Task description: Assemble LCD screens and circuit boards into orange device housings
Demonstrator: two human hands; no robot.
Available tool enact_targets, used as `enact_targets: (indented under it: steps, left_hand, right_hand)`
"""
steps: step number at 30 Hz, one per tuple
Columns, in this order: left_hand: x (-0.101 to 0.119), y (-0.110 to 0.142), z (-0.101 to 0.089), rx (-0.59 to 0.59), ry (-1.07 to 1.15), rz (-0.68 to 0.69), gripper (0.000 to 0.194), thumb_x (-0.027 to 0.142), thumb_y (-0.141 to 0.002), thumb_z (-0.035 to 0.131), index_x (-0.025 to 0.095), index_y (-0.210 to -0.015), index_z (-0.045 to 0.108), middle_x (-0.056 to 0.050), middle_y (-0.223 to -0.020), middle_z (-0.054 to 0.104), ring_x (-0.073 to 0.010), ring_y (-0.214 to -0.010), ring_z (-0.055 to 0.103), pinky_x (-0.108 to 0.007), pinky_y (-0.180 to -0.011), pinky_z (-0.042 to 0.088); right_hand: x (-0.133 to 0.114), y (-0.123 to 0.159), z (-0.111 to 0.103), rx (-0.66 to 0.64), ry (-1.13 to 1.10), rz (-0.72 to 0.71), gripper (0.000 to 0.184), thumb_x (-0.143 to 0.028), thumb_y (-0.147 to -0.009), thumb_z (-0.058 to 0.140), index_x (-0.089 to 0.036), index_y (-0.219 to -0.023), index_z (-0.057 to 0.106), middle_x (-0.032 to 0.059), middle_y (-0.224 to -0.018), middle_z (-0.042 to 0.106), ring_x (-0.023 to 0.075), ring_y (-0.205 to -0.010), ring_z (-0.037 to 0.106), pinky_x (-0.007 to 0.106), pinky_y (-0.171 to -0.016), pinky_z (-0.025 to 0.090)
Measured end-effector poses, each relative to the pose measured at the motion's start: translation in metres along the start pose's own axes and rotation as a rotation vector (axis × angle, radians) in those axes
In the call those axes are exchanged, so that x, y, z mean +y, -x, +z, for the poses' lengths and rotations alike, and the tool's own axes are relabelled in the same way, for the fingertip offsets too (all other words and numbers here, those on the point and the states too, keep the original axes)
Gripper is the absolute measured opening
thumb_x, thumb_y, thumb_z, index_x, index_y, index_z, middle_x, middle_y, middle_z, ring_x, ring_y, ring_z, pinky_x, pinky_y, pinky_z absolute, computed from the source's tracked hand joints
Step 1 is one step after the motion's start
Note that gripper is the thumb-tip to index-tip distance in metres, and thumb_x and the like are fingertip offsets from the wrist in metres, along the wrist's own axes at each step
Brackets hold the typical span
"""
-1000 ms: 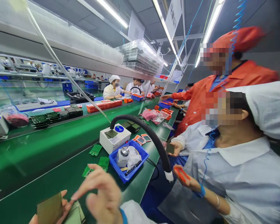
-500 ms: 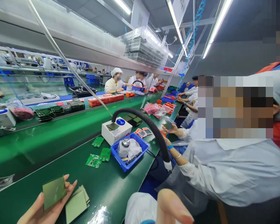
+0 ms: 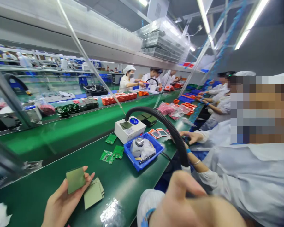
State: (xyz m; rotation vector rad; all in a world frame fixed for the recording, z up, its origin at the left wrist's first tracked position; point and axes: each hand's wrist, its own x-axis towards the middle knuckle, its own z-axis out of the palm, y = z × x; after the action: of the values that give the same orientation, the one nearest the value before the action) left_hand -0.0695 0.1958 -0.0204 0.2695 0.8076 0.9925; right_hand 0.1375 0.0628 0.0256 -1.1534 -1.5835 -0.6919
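My left hand [image 3: 63, 201] holds a thin square olive-green panel [image 3: 75, 180] upright between thumb and fingers, its flat face toward me. Just right of those fingers, a small stack of similar pale green panels [image 3: 92, 196] lies on the green bench. My right hand [image 3: 186, 201], with a blue band at its wrist, is large and blurred close to the camera at the lower right. One of its fingers is bent; the others are smeared, so anything in its grasp is hidden. Several green circuit boards [image 3: 107, 156] lie beyond the panels.
A blue tray [image 3: 139, 165] holds a metal-capped bottle, cloth and a pen. Behind it stands a white box [image 3: 123, 132], with a black flexible hose [image 3: 165, 123] arching right. A co-worker's sleeve [image 3: 227, 179] is close on the right. A green belt [image 3: 49, 134] runs along the left.
My right hand has gone from beside the left hand toward the camera at the lower right. My left hand still holds the panel. The view has turned, shifting the bench rightward; the red-clothed person is out of sight.
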Motion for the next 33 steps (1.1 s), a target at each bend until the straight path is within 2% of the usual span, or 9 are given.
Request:
enact_targets:
  steps: [2, 5, 9, 13, 16, 20, 22, 28, 33]
  left_hand:
    - [-0.003, -0.001, -0.009, -0.214, -0.039, -0.017, 0.048, 0.037, -0.071, 0.068, 0.006, -0.107, 0.067, -0.018, -0.097, 0.07, -0.0326, -0.097, 0.066, -0.047, -0.098, 0.05]
    - [-0.008, 0.005, -0.016, -0.529, -0.157, -0.029, 0.05, 0.04, -0.071, 0.073, 0.01, -0.111, 0.067, -0.016, -0.103, 0.07, -0.0325, -0.099, 0.065, -0.05, -0.098, 0.048]
    - [-0.011, 0.013, -0.01, -0.735, -0.231, -0.058, 0.056, 0.042, -0.068, 0.076, 0.013, -0.115, 0.065, -0.013, -0.102, 0.07, -0.0279, -0.088, 0.068, -0.043, -0.089, 0.05]
    - [-0.015, 0.012, -0.005, -0.801, -0.194, -0.076, 0.057, 0.044, -0.069, 0.076, 0.012, -0.115, 0.064, -0.013, -0.097, 0.07, -0.0243, -0.084, 0.068, -0.038, -0.085, 0.049]
    - [-0.019, 0.009, -0.007, -0.831, -0.164, -0.113, 0.064, 0.045, -0.068, 0.076, 0.01, -0.119, 0.061, -0.016, -0.1, 0.069, -0.0263, -0.087, 0.067, -0.04, -0.085, 0.049]
    - [-0.025, 0.007, -0.012, -0.887, -0.083, -0.137, 0.061, 0.041, -0.07, 0.075, 0.015, -0.123, 0.058, -0.015, -0.108, 0.067, -0.03, -0.097, 0.066, -0.046, -0.091, 0.046]
    - [-0.027, 0.006, -0.014, -0.902, -0.066, -0.144, 0.062, 0.04, -0.071, 0.075, 0.017, -0.125, 0.057, -0.014, -0.111, 0.066, -0.0315, -0.101, 0.064, -0.049, -0.094, 0.044]
    - [-0.027, 0.009, -0.012, -0.823, -0.072, -0.166, 0.066, 0.044, -0.068, 0.077, 0.016, -0.125, 0.058, -0.015, -0.111, 0.065, -0.0339, -0.103, 0.063, -0.052, -0.097, 0.042]
    - [-0.023, 0.009, -0.006, -0.812, -0.114, -0.202, 0.066, 0.041, -0.065, 0.08, 0.015, -0.122, 0.059, -0.014, -0.108, 0.065, -0.0299, -0.098, 0.065, -0.047, -0.097, 0.043]
  right_hand:
    - [0.003, -0.019, 0.03, 0.095, -0.151, 0.118, 0.028, -0.014, -0.075, 0.066, -0.036, -0.091, 0.058, -0.0027, -0.062, 0.059, 0.0267, -0.079, 0.065, 0.052, -0.09, 0.049]
    - [0.007, -0.037, 0.08, 0.14, -0.398, 0.253, 0.023, -0.013, -0.085, 0.056, -0.029, -0.101, 0.053, -0.0019, -0.074, 0.062, 0.0196, -0.074, 0.064, 0.051, -0.091, 0.051]
    - [0.009, -0.027, 0.116, 0.064, -0.677, 0.269, 0.026, -0.003, -0.08, 0.063, -0.022, -0.096, 0.056, -0.0006, -0.081, 0.067, 0.0165, -0.076, 0.064, 0.051, -0.093, 0.048]
    - [0.015, -0.007, 0.107, -0.014, -0.693, 0.143, 0.024, 0.001, -0.078, 0.063, -0.017, -0.091, 0.056, -0.0051, -0.067, 0.065, 0.0105, -0.056, 0.057, 0.058, -0.101, 0.037]
    - [0.016, -0.004, 0.1, -0.011, -0.637, 0.132, 0.014, -0.003, -0.08, 0.06, -0.015, -0.086, 0.059, -0.0071, -0.058, 0.057, 0.0076, -0.048, 0.047, 0.059, -0.099, 0.038]
    - [0.018, -0.007, 0.106, 0.199, -0.423, 0.137, 0.032, 0.005, -0.062, 0.074, -0.016, -0.081, 0.058, 0.0025, -0.08, 0.069, 0.0158, -0.071, 0.058, 0.052, -0.09, 0.048]
    - [0.02, -0.006, 0.11, 0.238, -0.418, 0.12, 0.033, 0.001, -0.061, 0.076, -0.017, -0.084, 0.059, 0.0058, -0.094, 0.07, 0.021, -0.083, 0.062, 0.054, -0.091, 0.048]
    - [0.023, -0.001, 0.113, 0.208, -0.618, 0.345, 0.039, 0.007, -0.072, 0.064, -0.019, -0.101, 0.066, -0.0065, -0.06, 0.062, 0.0124, -0.047, 0.056, 0.061, -0.097, 0.043]
    - [0.021, 0.0, 0.112, 0.111, -0.556, 0.264, 0.033, 0.003, -0.066, 0.072, -0.02, -0.088, 0.064, 0.0006, -0.078, 0.071, 0.019, -0.068, 0.061, 0.058, -0.094, 0.046]
